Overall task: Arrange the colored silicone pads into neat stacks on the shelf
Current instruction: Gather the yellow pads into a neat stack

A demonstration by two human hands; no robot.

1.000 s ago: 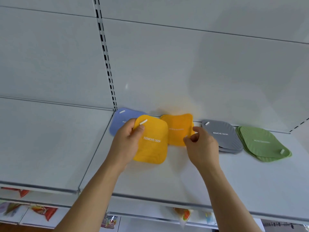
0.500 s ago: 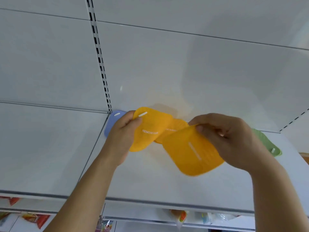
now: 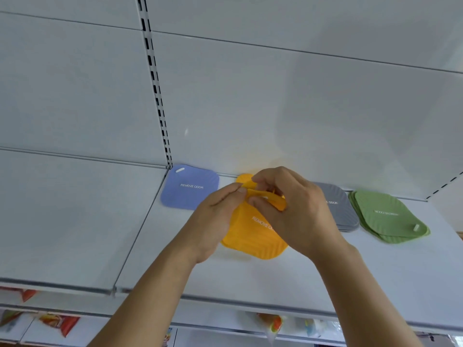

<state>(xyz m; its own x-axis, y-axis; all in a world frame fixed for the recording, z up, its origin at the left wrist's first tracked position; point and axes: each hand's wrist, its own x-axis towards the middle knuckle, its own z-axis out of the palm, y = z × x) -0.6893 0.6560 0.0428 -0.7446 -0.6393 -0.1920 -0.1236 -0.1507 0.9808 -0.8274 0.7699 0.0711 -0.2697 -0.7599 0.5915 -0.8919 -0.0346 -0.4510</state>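
While both hands pinch orange pads [image 3: 253, 236] on the shelf [image 3: 325, 284] — left hand [image 3: 213, 221], right hand [image 3: 295, 209] — each grip stays closed.

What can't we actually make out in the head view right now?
- Orange pads: how many there are; the left hand and right hand cover the top edges.
- Grey stack: its left part and half its label are behind the right hand.
- Green stack: label too small to read.
- Packets on the lower shelf: blurred and cut off by the bottom edge.
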